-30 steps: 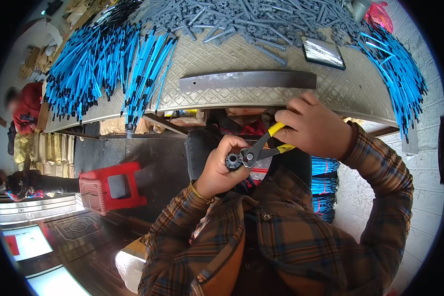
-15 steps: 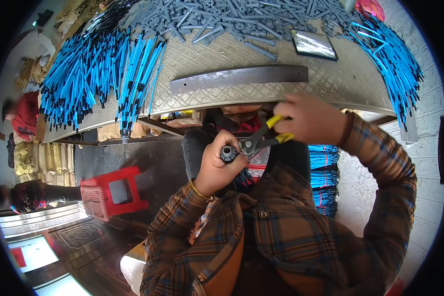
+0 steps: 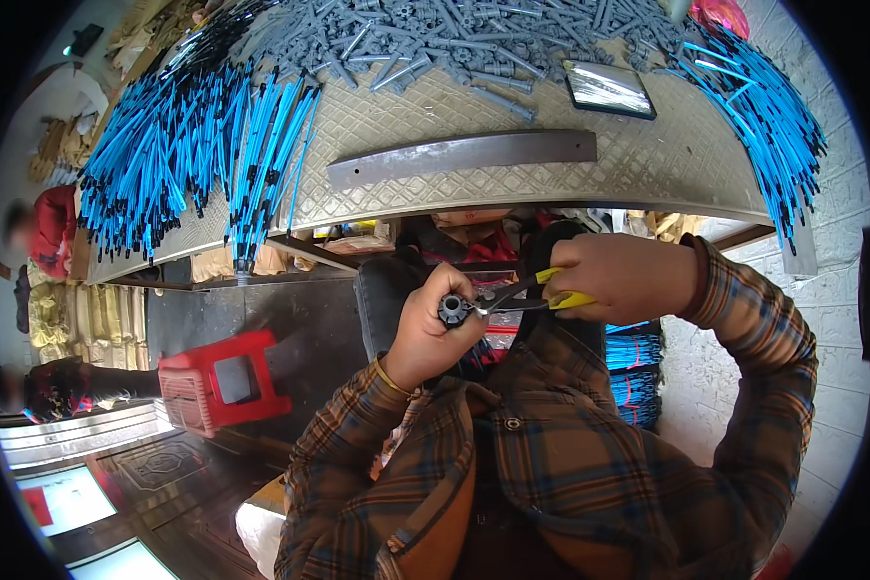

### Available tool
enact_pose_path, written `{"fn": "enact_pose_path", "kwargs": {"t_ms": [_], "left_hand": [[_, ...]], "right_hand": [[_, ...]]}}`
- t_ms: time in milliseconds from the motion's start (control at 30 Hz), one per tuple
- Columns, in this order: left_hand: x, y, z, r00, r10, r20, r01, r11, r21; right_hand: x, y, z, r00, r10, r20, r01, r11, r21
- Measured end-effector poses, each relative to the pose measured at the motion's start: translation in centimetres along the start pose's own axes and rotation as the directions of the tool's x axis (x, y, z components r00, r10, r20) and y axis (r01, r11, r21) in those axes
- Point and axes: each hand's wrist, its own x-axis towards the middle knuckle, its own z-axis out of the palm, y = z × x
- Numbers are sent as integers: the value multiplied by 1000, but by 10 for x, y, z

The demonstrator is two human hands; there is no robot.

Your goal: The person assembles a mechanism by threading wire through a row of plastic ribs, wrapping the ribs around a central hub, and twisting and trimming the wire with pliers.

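Note:
My left hand point(image 3: 433, 327) pinches a small grey plastic tube fitting point(image 3: 453, 309), its round end facing me, just below the table edge. My right hand point(image 3: 621, 278) grips yellow-handled pliers point(image 3: 524, 294); their metal jaws reach left and touch the fitting. Both hands are close together over my lap, in plaid sleeves. On the patterned metal table point(image 3: 416, 184) above lie a flat grey metal bar point(image 3: 464, 155), a heap of grey fittings point(image 3: 474, 39) and bundles of blue tubes point(image 3: 193, 145).
More blue tubes point(image 3: 764, 106) hang over the table's right end by a small mirror-like plate point(image 3: 609, 89). A red plastic stool point(image 3: 217, 382) stands on the floor at left. Another person in red point(image 3: 48, 227) sits far left. A white brick wall runs along the right.
Both hands have dropped slightly lower from the table edge and the pliers have swung to lie nearly level, jaws still on the fitting.

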Motion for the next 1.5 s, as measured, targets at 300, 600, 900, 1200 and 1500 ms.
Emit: {"fn": "enact_pose_path", "kwargs": {"t_ms": [300,600,900,1200,1500], "left_hand": [[-17,-3,-16,952,231,199,-239,971,17],[-18,-17,-5,960,179,214,-148,977,-155],[-1,-2,-6,951,243,193,-208,961,-184],[-14,6,-12,978,88,187,-38,966,-256],[-7,-12,-16,977,160,143,-129,970,-208]], "right_hand": [[-15,49,70,886,57,461,-418,528,739],[1,2,82,992,113,57,-118,675,728],[-23,-7,46,946,295,136,-290,580,761],[-14,-32,35,765,528,370,-637,708,306],[-15,-18,51,971,159,-176,-126,975,185]]}}
